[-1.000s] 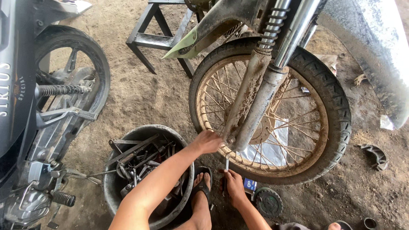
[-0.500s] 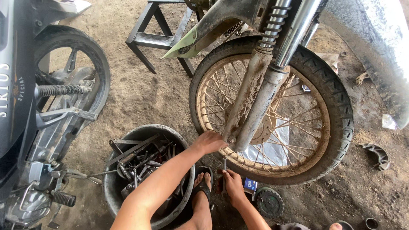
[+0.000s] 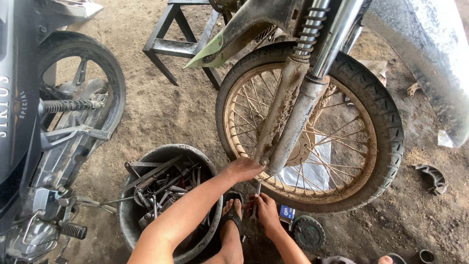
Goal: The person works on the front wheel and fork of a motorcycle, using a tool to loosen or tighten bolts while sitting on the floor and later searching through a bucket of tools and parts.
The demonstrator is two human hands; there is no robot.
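A muddy spoked motorcycle wheel (image 3: 381, 127) stands upright on the dirt, held in a mud-caked fork (image 3: 281, 117). My left hand (image 3: 243, 169) rests at the bottom end of the fork leg, by the axle. My right hand (image 3: 267, 209) sits just below it, closed around a slim metal wrench (image 3: 257, 191) that points up toward the axle. My bare foot in a sandal (image 3: 231, 215) lies between the two arms.
A round bucket (image 3: 128, 215) of metal tools stands left of my arms. Another motorcycle (image 3: 58, 127) fills the left side. A metal stand (image 3: 171, 46) is behind; a round part (image 3: 309, 232) and a curved brake shoe (image 3: 432, 177) lie on the ground.
My right hand has shifted the wrench slightly upward toward the axle. The left hand stays at the fork's bottom end.
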